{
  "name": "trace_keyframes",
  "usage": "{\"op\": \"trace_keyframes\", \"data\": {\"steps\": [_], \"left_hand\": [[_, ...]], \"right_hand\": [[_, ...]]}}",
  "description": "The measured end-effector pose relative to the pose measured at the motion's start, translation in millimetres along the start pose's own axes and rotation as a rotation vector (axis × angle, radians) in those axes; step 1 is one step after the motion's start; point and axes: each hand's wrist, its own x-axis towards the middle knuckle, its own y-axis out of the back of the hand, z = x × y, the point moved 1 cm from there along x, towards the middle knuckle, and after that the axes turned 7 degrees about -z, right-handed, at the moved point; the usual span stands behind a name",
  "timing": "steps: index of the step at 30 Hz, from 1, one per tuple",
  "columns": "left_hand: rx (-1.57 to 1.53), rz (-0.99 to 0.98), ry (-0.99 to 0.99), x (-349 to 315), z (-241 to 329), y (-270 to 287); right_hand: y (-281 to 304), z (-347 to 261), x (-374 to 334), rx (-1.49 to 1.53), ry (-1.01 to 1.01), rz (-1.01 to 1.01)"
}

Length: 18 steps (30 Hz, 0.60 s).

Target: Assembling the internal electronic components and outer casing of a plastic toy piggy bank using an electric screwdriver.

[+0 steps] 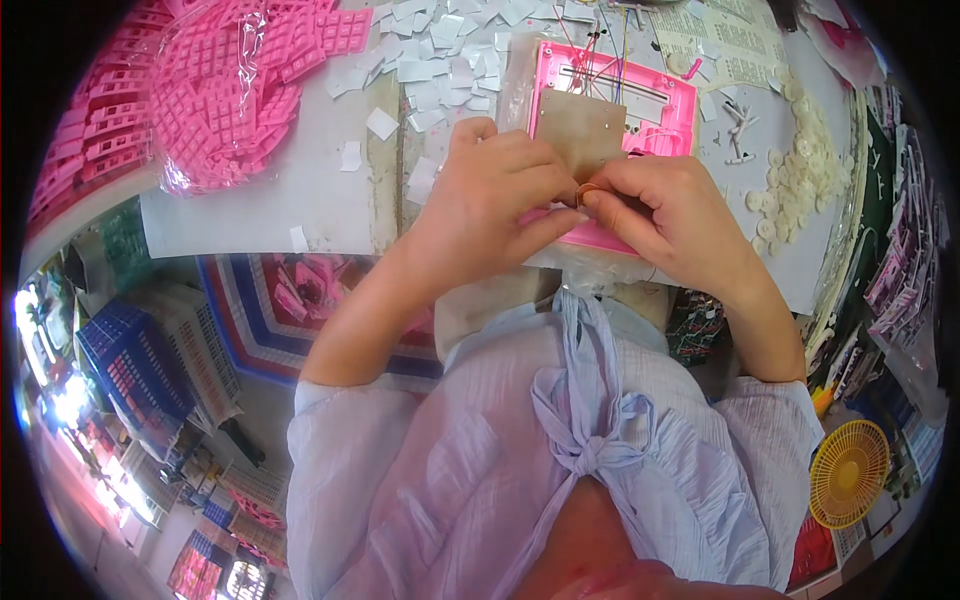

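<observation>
Over the near edge of a pink plastic housing [682,100], my two hands meet at their fingertips. A small round copper-coloured disc [586,190] is pinched between the thumb and forefinger of my right hand [672,212]. My left hand [495,195] is also closed, its thumb and forefinger at the disc's left edge. Just beyond the fingers a flat brown board [575,125] lies across the housing. Thin coloured wires [600,40] run from the board's far side. My fingers partly cover the disc and the housing's near part.
Pink grid-like plastic parts [225,110] in clear bags heap up at the left. White paper squares [440,50] are scattered at the back. Cream round pieces [800,170] and small white pins [740,130] lie to the right. A yellow basket [850,472] stands lower right.
</observation>
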Motion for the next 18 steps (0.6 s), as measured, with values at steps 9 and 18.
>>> {"op": "trace_keyframes", "data": {"steps": [9,18], "left_hand": [[-0.070,0.002,0.048,3,-2,0],[-0.014,0.050,0.091,2,7,-2]], "right_hand": [[-2,7,-1,0.002,0.071,0.045],[-8,8,-3,0.004,0.110,0.087]]}}
